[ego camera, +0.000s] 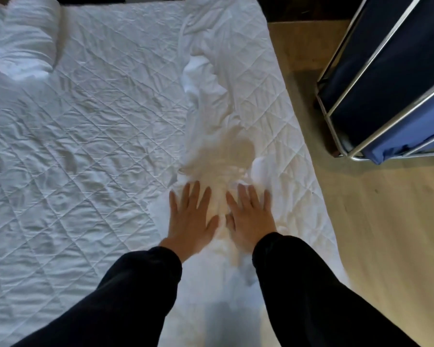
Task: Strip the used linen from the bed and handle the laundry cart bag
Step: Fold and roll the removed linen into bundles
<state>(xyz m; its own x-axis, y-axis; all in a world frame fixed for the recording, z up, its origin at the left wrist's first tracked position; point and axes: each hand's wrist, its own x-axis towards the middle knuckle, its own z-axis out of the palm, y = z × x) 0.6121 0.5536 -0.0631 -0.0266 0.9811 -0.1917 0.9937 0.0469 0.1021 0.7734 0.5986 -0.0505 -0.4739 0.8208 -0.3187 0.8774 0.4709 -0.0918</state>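
A bunched white sheet [211, 101] runs in a long ridge down the right side of the bed, over the quilted mattress pad [85, 136]. My left hand [189, 220] and my right hand [251, 219] lie side by side on the near end of that sheet, fingers straight and spread, palms down. Both sleeves are black. The laundry cart [376, 91] with its dark blue bag [396, 78] in a metal frame stands on the floor to the right of the bed.
A rolled white bundle of linen [28, 38] lies at the bed's far left corner. Light wooden floor [376, 234] runs between the bed's right edge and the cart.
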